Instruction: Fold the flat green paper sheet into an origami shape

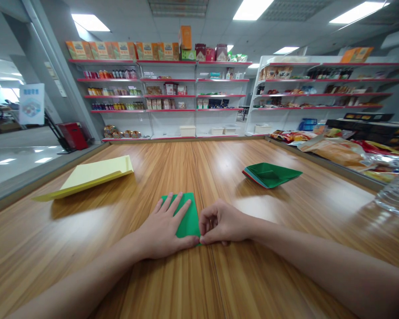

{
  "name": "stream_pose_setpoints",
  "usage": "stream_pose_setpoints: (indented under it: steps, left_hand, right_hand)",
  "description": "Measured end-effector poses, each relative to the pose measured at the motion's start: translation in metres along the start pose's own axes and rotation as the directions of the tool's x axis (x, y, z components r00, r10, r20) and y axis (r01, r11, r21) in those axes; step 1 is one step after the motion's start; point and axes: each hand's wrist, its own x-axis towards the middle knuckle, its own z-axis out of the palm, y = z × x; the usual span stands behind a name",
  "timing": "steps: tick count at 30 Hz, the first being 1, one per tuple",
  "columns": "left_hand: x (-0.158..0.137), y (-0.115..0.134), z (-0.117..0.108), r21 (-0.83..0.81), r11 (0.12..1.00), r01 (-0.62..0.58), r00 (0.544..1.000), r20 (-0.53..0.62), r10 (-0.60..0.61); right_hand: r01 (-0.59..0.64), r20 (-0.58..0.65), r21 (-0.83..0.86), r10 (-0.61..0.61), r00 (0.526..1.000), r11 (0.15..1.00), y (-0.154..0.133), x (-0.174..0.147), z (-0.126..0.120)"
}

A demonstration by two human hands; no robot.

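A green sheet of paper (188,220) lies flat on the wooden table, partly covered by my left hand (162,226). That hand is spread out over its left side, with the thumb along the near edge. At the paper's near right corner, my right hand (219,221) is closed in a pinch, its thumb and finger tips touching the corner. My left thumb tip and right fingertips almost meet there. Whether the paper is folded double I cannot tell.
A stack of yellow paper (96,175) rests at the left, its near edge raised. Folded dark green paper with other colours beneath (272,174) sits at the right. A clear plastic bottle (397,195) is at the right edge, near packaged snacks (335,150). Stocked shelves (166,79) stand behind.
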Motion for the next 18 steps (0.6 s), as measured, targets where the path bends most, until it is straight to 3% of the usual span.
stream_pose_setpoints:
  steps: [7,18]
  left_hand:
    - [-0.0009,0.0016,-0.0011,0.018,1.0,-0.026,0.999,0.022,0.025]
    - [-0.0027,0.0014,-0.0047,0.008,0.998,-0.058,0.996,0.062,0.058]
  right_hand:
    - [0.117,-0.086,-0.028,-0.119,0.989,0.993,0.0066,0.0055,0.0032]
    - [0.119,-0.1,-0.087,-0.128,0.987,0.989,0.008,0.0086,-0.0032]
